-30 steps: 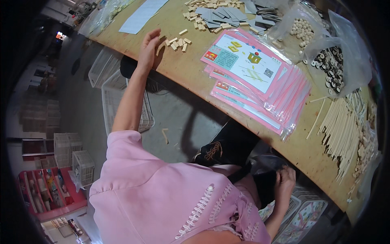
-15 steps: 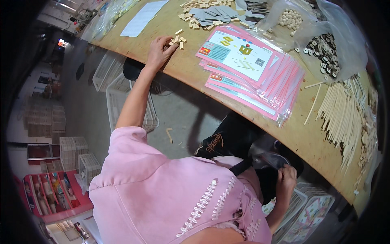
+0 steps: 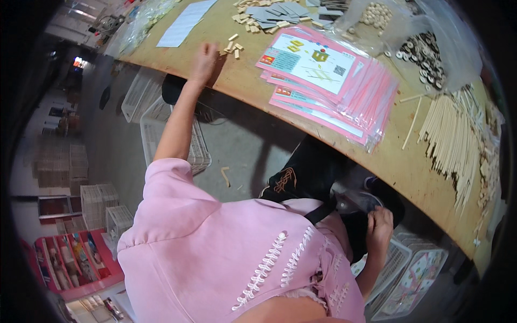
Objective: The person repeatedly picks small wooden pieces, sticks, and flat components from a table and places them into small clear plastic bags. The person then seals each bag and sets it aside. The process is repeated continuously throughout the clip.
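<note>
My left hand (image 3: 204,63) hovers at the near edge of the wooden table, its fingers curled together and smeared by motion. Whether anything is in them is hidden. Just to its right lies a small group of pale wooden blocks (image 3: 232,47). Low at the right, beside my lap, my right hand (image 3: 380,223) is closed on the edge of a clear plastic bag (image 3: 355,203). Small contents in the bag are too unclear to name. Right of the blocks, pink printed cards in clear sleeves (image 3: 328,81) lie in a fanned stack.
On the table (image 3: 323,134) are a white paper sheet (image 3: 186,22), grey flat pieces (image 3: 277,13), wooden beads (image 3: 376,16), black-and-white rings (image 3: 423,62) and thin wooden sticks (image 3: 449,140). White plastic baskets (image 3: 175,134) stand on the floor, and a crate (image 3: 412,280) sits below right.
My left hand has drawn back to the left, away from the small wooden blocks, and its fingers have curled in. The right hand stays on the plastic bag, barely shifted.
</note>
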Demonstrator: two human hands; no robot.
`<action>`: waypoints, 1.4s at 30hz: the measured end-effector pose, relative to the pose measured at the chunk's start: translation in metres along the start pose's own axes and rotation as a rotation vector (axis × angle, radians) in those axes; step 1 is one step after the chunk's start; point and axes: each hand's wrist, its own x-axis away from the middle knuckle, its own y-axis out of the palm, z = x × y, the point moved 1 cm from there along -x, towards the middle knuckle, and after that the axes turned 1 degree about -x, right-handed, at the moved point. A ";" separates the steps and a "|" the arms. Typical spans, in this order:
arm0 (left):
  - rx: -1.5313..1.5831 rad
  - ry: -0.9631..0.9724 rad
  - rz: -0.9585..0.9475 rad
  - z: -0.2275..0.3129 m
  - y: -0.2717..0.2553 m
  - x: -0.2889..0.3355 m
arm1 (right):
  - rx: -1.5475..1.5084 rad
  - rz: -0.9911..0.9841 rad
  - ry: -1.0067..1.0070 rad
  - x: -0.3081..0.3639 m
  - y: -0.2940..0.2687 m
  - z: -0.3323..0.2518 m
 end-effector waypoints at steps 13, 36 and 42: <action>2.296 -0.940 -0.855 0.381 -0.075 -0.011 | 0.100 0.206 -0.137 -0.028 -0.027 -0.076; 1.612 -0.185 -0.522 0.369 -0.065 -0.017 | -0.046 0.155 -0.075 -0.038 -0.041 -0.092; 0.772 -0.101 -0.184 0.206 0.015 -0.104 | -0.023 0.135 0.016 -0.020 -0.044 -0.074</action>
